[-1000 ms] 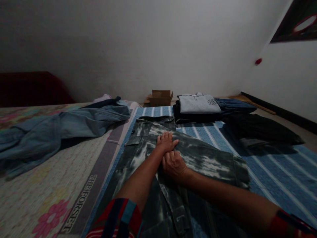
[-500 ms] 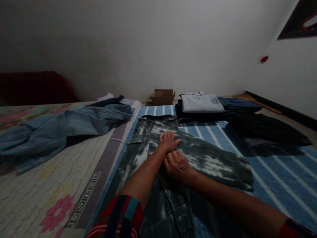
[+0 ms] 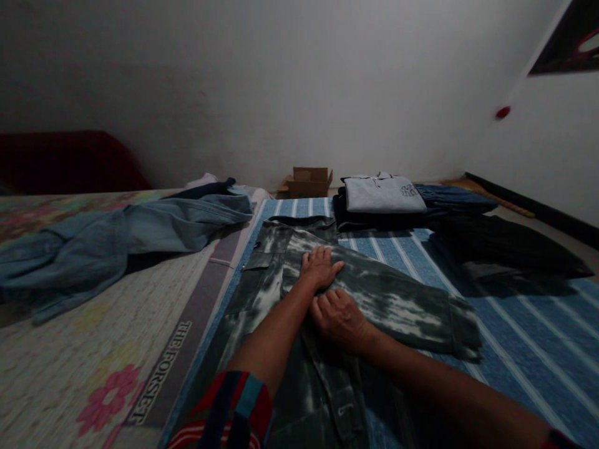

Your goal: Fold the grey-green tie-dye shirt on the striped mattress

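Dark green and white mottled trousers [image 3: 397,305] lie on a blue striped sheet [image 3: 528,337], with one leg folded across to the right. My left hand [image 3: 319,267] rests flat on the cloth near the fold, fingers spread. Just below it my right hand [image 3: 337,316] presses palm-down on the same trousers, its fingers curled against the fabric. The two hands nearly touch. Neither hand lifts or grips anything.
Blue jeans [image 3: 121,240] lie crumpled on a floral mat [image 3: 84,349] to the left. A folded pile topped by a grey shirt [image 3: 381,194] and a dark garment [image 3: 505,249] sit at the back right. A cardboard box [image 3: 309,181] stands by the wall.
Both hands stay pressed on the trousers in almost the same spot; my right hand has flattened slightly. The view has shifted a little.
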A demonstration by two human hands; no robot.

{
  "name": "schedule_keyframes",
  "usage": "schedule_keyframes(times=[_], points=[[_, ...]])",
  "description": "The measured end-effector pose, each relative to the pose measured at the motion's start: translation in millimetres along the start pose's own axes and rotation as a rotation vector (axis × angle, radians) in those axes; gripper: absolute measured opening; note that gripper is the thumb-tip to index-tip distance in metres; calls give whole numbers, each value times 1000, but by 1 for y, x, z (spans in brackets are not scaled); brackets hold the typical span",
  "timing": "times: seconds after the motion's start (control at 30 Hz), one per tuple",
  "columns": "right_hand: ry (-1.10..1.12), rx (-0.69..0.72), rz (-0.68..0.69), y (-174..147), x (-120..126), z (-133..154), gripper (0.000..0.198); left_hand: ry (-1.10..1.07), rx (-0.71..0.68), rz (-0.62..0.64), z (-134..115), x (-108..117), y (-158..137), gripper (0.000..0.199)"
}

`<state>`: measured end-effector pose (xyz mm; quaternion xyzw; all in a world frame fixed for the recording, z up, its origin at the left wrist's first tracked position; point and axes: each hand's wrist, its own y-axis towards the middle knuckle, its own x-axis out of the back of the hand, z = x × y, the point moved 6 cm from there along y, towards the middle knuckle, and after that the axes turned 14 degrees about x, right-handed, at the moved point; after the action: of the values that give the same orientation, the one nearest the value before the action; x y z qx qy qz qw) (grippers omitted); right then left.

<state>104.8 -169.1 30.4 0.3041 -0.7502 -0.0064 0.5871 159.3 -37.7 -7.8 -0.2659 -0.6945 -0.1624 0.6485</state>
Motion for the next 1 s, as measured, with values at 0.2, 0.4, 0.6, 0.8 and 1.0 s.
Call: schedule_keyframes(times=[0.2,0.4,0.6,0.8,1.0], points=[[-1,-97,59,-6,-2,-2,12,-14,0,-19,0,-1,-1,69],[-13,-155,141,-4,2,-3,14,-27,1,62,0,1,0,71],[41,-166,193,-7,-6,-11,17,-41,-53,132,1,4,3,72],[105,-185,229,-12,-10,-21,20,-83,-169,114,6,29,-4,57],[184,-208,222,-16,-12,-26,26,-134,-333,89,29,56,-57,38]])
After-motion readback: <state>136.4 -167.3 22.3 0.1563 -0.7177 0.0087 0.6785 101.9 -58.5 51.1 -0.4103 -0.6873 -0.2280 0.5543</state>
